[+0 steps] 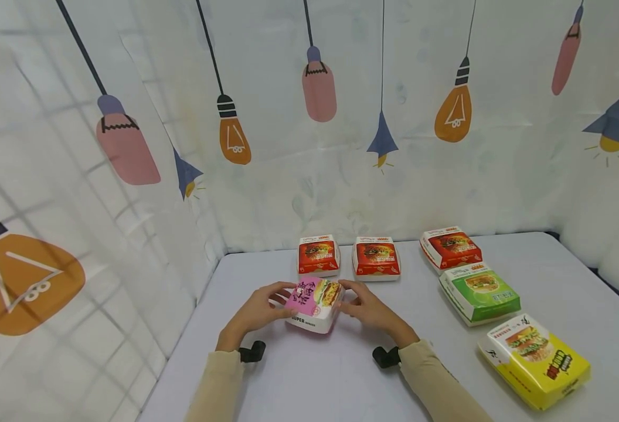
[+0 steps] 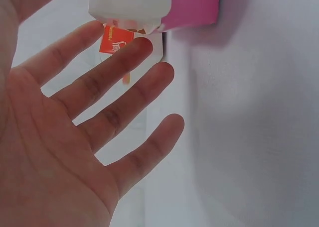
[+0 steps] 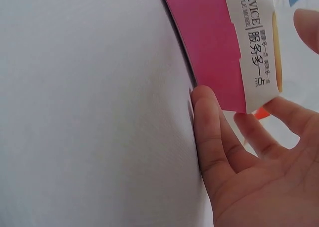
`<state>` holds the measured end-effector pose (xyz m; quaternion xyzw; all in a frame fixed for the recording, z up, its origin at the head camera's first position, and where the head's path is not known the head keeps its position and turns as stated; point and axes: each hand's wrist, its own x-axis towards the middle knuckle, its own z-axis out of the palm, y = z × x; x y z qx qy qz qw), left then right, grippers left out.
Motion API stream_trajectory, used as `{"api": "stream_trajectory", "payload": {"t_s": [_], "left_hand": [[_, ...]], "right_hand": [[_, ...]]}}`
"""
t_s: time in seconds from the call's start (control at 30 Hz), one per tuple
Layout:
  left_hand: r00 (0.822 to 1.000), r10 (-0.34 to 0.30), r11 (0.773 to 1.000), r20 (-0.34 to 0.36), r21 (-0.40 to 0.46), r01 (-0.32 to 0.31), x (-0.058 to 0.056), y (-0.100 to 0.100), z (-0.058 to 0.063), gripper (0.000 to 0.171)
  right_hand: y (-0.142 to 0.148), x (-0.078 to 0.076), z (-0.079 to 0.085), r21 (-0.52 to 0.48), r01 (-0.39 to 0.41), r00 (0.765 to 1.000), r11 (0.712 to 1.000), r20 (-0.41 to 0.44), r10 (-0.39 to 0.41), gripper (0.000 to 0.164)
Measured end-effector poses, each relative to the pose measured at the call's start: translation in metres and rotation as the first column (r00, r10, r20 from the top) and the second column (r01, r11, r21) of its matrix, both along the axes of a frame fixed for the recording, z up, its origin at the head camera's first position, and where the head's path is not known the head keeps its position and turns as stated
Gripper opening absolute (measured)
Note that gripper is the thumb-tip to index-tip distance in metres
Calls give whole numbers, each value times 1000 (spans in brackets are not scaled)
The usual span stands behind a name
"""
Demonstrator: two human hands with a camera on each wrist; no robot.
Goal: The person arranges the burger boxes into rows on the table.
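Observation:
A pink and white burger box (image 1: 313, 299), printed with a burger and the word "SUPER", is between the two hands over the white table. My left hand (image 1: 259, 309) is at its left side, with fingers extended and spread in the left wrist view, the index fingertip close to the box's white wall (image 2: 129, 3). On the other side, my right hand (image 1: 371, 309) has its fingertips against the box's corner. In the right wrist view the right thumb (image 3: 306, 28) stands apart from the pink wall (image 3: 209, 48). Whether the box touches the table is hard to tell.
Two red burger boxes, the left one (image 1: 317, 257) and the middle one (image 1: 376, 259), stand behind the pink box. Down the right side are another red box (image 1: 452, 248), a green box (image 1: 480, 293) and a yellow box (image 1: 534, 360). A lamp-patterned curtain (image 1: 272, 205) borders the table.

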<state>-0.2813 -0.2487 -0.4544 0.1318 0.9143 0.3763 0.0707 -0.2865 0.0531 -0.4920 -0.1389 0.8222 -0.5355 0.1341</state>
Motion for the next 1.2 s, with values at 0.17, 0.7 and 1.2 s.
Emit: {"api": "stream_trajectory", "payload": {"t_s": [0.17,0.7,1.2], "left_hand": [[1000,-13,1000,-21,8,13,-2,-4,0,56],[992,120,993,-29,2,-120,-4,-2,-4,40],[986,144,989,-84,-30,-147,-6,4,-7,37]], "right_hand": [[2,0,0,-27,-14,1000,1000,2,14,57],[2,-2,-1,-73,-8,1000,997,-9,7,36],[0,-2,-2,-25,-23,1000,999,18,24,53]]}}
